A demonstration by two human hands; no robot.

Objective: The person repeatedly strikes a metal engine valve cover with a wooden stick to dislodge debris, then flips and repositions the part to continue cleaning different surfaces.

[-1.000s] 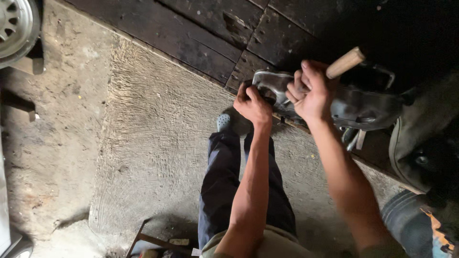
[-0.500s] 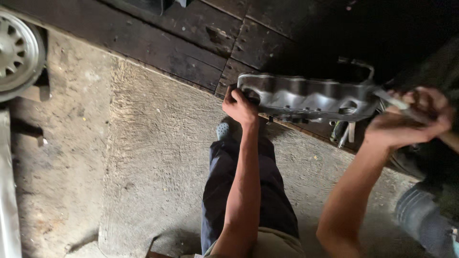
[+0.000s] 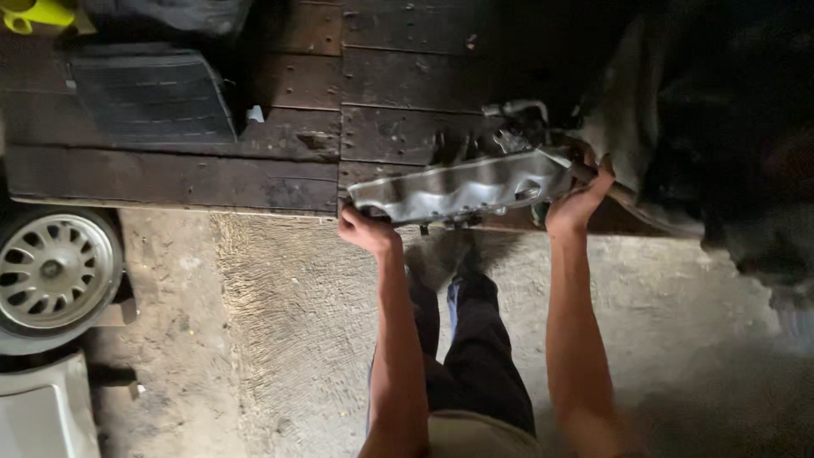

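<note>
A long ribbed metal cover (image 3: pixel 462 188) sits just above the middle of the frame, tilted slightly up to the right, over the edge where dark planks (image 3: pixel 254 161) meet the concrete floor (image 3: pixel 280 322). The left hand (image 3: pixel 365 229) is curled around its lower left end. The right hand (image 3: pixel 577 203) grips its right end, thumb up beside a thin tool handle (image 3: pixel 623 195). A wheel (image 3: pixel 55 271) lies at the left edge, a black grille (image 3: pixel 153 97) lies upper left, with a yellow object (image 3: pixel 38 13) in the corner.
</note>
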